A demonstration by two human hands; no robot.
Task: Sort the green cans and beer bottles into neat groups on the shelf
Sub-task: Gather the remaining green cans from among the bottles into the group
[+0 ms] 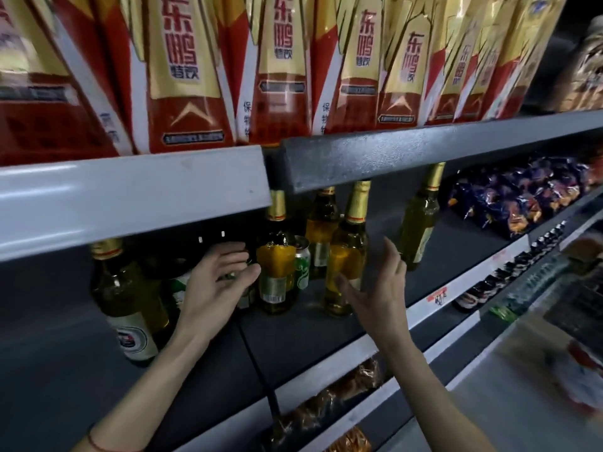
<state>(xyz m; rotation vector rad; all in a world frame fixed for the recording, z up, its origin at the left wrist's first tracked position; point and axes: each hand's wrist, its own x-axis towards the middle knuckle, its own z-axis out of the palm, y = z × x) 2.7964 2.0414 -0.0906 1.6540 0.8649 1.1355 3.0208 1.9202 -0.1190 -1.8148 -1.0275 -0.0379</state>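
reaching deep on shelf [310, 337]: left hand [212, 288] fingers curled over green can [177, 288], right hand [375, 288] fingers apart beside beer bottle [346, 252]; front edge bare.

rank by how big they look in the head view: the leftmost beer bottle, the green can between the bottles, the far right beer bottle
1. leftmost beer bottle, though it stands nearest the camera
2. far right beer bottle, top hidden by the shelf edge
3. green can, clearly smallest

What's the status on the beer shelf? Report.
Left hand wrapped on a green can. Right hand open beside a beer bottle. Another can wedged between bottles; sorting unfinished.
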